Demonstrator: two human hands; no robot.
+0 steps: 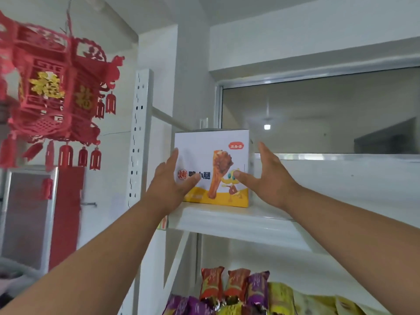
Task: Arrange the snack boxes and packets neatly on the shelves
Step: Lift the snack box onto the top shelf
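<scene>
hands frame a white and yellow box [212, 167] that stands upright on the top shelf [238, 220], near the shelf's left end. left hand [171, 180] lies against the box's left edge, fingers straight and pointing up along the side, thumb stretched across the lower front over the printed characters. right hand [266, 176] is at the box's right edge, fingers straight and raised beside the side face, thumb reaching onto the front near the cartoon figure. neither hand curls round the box; both are flat and apart, with the box between them. whether the right fingers actually touch the side, i cannot tell.

box front shows a drumstick picture between the two thumbs. left of the left hand stands a white perforated post [138, 137], and further left hangs a red paper lantern [56, 96] with gold characters. below the hands, on the lower shelf, stand packets [236, 289] in red, purple and yellow, leaning against each other. behind the right hand, past the box, is a dark window [318, 114] with a pale frame.
</scene>
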